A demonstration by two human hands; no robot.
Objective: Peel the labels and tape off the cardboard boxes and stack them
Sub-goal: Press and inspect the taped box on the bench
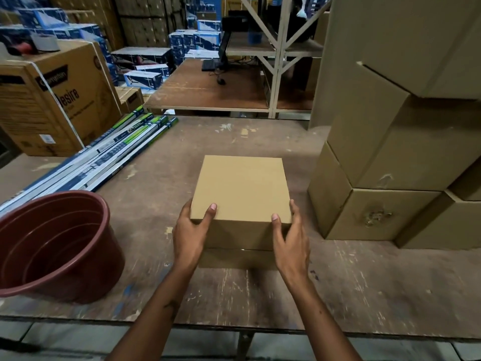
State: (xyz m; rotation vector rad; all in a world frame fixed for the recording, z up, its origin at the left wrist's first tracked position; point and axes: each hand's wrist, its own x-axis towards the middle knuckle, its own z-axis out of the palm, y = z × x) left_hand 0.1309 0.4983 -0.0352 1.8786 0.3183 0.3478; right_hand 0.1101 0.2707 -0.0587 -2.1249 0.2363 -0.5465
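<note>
left hand (191,234): on the near-left corner of the box (240,188); thumb up over the top edge, palm on the left side; other fingers hidden behind the box, so grip only partly seen
right hand (289,242): on the near-right corner; thumb lies on the front face up to the top edge, fingers spread along the right side, fairly straight; holds the box between both hands
box: plain brown cardboard, closed, mid table (145,212), near the front edge; top face bare, no label or tape to be seen on the faces shown
under box: a darker band along the front bottom; can't tell if it's a second box or a flap
stack (390,162): larger brown boxes piled on the right of the table, well apart from the held box; cut off at right and top; lowest one has a torn patch on its face
bucket (52,246): dark red, round, on the table's near left; cut off at the left edge; inside shows only bare ribbed walls
tube packs (104,155): long flat packs lying slantwise, far left of table, print too small to read
printed box (52,100): big carton at far left, strapped, with a tape roll (44,43) on top
background: shelves, blue cartons, a second table; blurred
forearms: both bare, enter from the bottom edge
</note>
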